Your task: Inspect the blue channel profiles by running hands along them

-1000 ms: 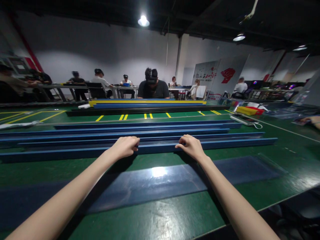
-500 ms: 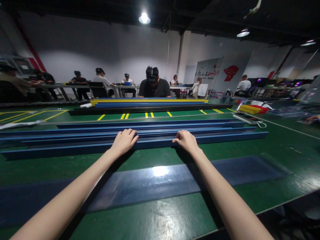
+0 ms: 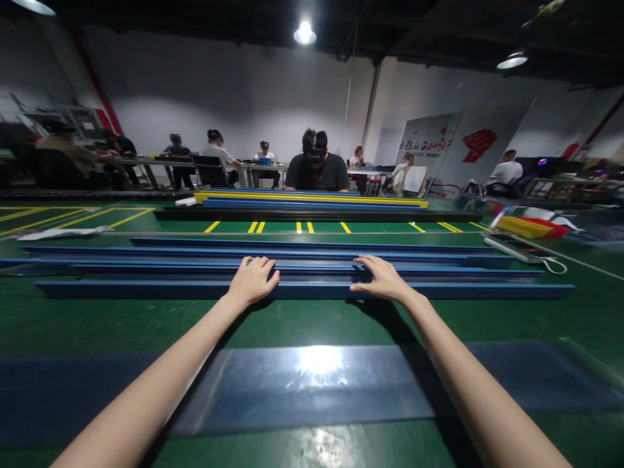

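Yellow strip (image 3: 312,198) at far side of green table (image 3: 312,318); black strip (image 3: 316,215) nearer. Person in dark shirt (image 3: 318,170) behind. Lamp (image 3: 305,34) overhead.

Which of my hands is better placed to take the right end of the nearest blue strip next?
Probably the right. Your right hand is closer to that end of the blue strip; your left hand is farther left along it.

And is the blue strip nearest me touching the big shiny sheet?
Apart. The head view shows green table all along between the nearest blue strip and the shiny sheet.
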Action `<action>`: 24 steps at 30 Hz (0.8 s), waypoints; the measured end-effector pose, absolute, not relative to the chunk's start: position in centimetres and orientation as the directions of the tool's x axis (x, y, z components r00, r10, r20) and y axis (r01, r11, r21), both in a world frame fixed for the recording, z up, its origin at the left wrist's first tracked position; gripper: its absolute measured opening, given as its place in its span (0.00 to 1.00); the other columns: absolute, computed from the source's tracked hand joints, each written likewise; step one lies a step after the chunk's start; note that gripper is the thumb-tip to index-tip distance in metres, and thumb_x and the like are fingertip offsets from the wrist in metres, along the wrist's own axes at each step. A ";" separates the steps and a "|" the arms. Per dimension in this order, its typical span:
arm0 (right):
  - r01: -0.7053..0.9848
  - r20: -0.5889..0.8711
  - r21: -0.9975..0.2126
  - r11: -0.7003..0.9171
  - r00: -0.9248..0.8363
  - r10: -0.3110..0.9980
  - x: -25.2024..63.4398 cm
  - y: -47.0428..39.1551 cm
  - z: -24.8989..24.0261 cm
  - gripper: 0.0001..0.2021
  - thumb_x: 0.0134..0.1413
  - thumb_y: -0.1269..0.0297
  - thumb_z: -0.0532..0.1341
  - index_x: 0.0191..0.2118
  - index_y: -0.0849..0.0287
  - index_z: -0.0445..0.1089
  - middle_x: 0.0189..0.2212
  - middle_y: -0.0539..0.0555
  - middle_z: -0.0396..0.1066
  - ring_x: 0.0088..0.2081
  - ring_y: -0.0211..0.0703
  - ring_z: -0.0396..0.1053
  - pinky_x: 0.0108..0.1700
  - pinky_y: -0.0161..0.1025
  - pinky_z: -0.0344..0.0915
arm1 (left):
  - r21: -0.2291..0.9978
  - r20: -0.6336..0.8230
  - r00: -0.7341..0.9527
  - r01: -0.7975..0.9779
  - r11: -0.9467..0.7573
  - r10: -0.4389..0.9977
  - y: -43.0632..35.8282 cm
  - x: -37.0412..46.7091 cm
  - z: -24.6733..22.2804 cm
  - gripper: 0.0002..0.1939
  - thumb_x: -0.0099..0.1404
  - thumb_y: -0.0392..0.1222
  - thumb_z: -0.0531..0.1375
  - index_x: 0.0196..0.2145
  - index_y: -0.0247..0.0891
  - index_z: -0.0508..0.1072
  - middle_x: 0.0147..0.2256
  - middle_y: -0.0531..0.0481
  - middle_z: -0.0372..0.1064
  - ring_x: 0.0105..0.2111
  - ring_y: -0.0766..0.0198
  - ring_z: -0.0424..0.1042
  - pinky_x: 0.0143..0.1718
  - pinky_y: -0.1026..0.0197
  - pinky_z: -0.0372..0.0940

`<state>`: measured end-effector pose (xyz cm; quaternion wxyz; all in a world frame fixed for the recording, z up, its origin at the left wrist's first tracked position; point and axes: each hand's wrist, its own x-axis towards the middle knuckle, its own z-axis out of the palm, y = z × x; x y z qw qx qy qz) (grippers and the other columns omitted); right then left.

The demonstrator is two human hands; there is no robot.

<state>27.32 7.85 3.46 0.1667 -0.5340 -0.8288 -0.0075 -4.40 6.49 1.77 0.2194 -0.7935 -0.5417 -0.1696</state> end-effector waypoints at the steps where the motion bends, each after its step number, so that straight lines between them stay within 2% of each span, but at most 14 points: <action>1: 0.886 0.273 -0.167 0.433 -0.381 0.883 27.4 8.1 3.4 0.34 0.39 0.44 0.60 0.53 0.56 0.59 0.55 0.58 0.57 0.56 0.52 0.52 0.55 0.48 0.48 | -0.164 0.505 0.355 0.934 -0.316 0.787 6.6 -4.4 1.8 0.18 0.63 0.46 0.44 0.40 0.36 0.68 0.37 0.45 0.69 0.38 0.57 0.66 0.43 0.53 0.53; 4: 0.868 0.241 -0.176 0.464 -0.419 0.875 27.3 8.9 3.3 0.35 0.40 0.41 0.57 0.53 0.58 0.60 0.54 0.58 0.58 0.55 0.52 0.53 0.55 0.48 0.47 | -0.151 0.497 0.344 0.938 -0.311 0.797 6.8 -4.4 1.8 0.18 0.62 0.46 0.45 0.39 0.35 0.69 0.36 0.45 0.69 0.37 0.58 0.66 0.43 0.54 0.53; 8: 0.853 0.167 -0.208 0.479 -0.451 0.877 27.3 9.7 3.2 0.37 0.42 0.38 0.53 0.53 0.61 0.60 0.51 0.60 0.62 0.51 0.52 0.59 0.52 0.45 0.53 | -0.125 0.485 0.321 0.946 -0.299 0.814 7.1 -4.3 1.8 0.18 0.62 0.46 0.46 0.40 0.35 0.68 0.36 0.45 0.69 0.38 0.58 0.66 0.43 0.55 0.54; 19: 0.854 0.229 -0.109 0.509 -0.477 0.849 26.7 12.3 2.6 0.33 0.45 0.39 0.51 0.51 0.59 0.62 0.45 0.61 0.65 0.46 0.52 0.61 0.46 0.45 0.55 | -0.100 0.407 0.276 0.961 -0.258 0.871 9.2 -4.6 2.0 0.17 0.61 0.45 0.47 0.41 0.36 0.68 0.38 0.44 0.68 0.40 0.56 0.65 0.42 0.55 0.56; 24: 0.862 0.250 -0.043 0.505 -0.480 0.841 26.0 13.2 2.3 0.35 0.46 0.38 0.48 0.51 0.61 0.61 0.44 0.62 0.65 0.45 0.53 0.61 0.46 0.45 0.55 | -0.124 0.380 0.262 0.965 -0.232 0.887 10.5 -5.0 2.1 0.17 0.61 0.45 0.46 0.42 0.35 0.67 0.39 0.44 0.67 0.41 0.57 0.64 0.43 0.56 0.56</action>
